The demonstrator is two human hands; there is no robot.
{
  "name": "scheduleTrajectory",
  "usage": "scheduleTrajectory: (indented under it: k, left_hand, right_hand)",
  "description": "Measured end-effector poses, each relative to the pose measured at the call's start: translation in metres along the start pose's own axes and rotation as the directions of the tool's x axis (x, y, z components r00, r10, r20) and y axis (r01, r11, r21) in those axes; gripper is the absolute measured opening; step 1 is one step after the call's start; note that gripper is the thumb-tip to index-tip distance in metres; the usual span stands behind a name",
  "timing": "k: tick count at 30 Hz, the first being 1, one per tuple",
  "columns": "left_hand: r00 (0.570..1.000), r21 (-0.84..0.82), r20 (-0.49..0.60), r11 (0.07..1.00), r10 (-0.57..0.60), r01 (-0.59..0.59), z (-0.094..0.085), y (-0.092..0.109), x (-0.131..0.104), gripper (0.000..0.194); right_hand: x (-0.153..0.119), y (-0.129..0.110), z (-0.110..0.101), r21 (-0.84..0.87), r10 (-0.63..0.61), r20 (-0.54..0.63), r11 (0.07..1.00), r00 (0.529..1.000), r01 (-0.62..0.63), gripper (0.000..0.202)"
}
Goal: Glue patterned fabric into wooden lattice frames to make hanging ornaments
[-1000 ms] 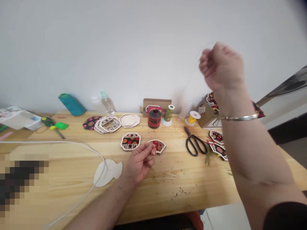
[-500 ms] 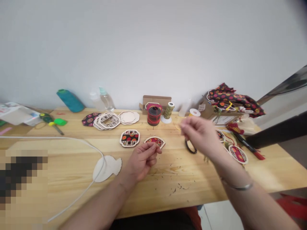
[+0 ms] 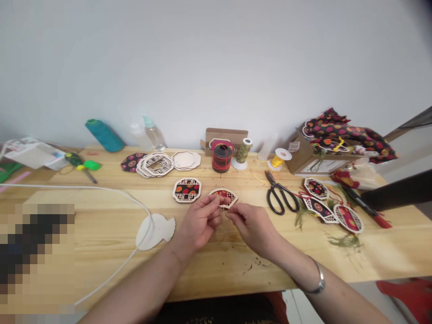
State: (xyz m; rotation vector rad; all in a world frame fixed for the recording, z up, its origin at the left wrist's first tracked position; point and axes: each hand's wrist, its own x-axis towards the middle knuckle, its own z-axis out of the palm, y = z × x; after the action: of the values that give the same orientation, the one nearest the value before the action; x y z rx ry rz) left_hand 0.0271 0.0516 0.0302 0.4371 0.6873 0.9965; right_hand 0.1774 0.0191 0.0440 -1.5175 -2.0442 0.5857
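Observation:
My left hand is closed in a pinch in front of the fan-shaped ornament, which lies on the table with a pale lattice frame over patterned fabric. Close beside it, my right hand pinches too, its fingertips almost meeting the left ones. Whatever the fingers hold is too small to make out. An octagonal ornament with dark floral fabric lies left of the fan. Black-handled scissors rest to the right of my right hand.
Behind stand a red-black thread spool, an olive thread spool and a yellow thread spool. Lattice frames are stacked at left. A white cable crosses a blank wooden piece. Finished ornaments lie right, near a cardboard box.
My right hand has come down and left from above the scissors to meet my left hand, uncovering the scissors and yellow spool. The left hand stays pinched; the view has shifted slightly.

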Motion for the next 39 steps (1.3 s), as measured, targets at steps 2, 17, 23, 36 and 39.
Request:
scheduleTrajectory:
  k: [2,17,23,36,39]
  left_hand:
    - [1.0,0.0,-0.003,1.0,0.023,-0.023,0.0,0.0,0.001,0.02]
    - [0.982,0.255,0.165,0.957,0.094,-0.134,0.002,-0.001,-0.009,0.019]
    - [0.978,0.405,0.164,0.896,0.126,-0.184,0.0,-0.003,-0.009,0.018]
    - [0.975,0.676,0.178,0.704,0.132,-0.218,-0.002,-0.004,-0.012,0.02]
    - [0.974,0.684,0.182,0.695,0.132,-0.222,-0.003,-0.005,-0.012,0.019]
  right_hand:
    - [0.0,0.001,0.001,0.014,0.011,0.043,1.0,0.999,-0.011,0.016]
    - [0.048,0.019,-0.047,0.384,0.267,0.213,0.862,0.94,-0.332,0.02]
    - [0.043,0.027,-0.033,0.745,0.276,0.442,0.417,0.854,-0.52,0.035]
    - [0.039,0.02,-0.024,0.824,0.235,0.419,0.309,0.877,-0.476,0.029]
    - [0.04,0.021,-0.025,0.821,0.286,0.396,0.314,0.872,-0.476,0.03]
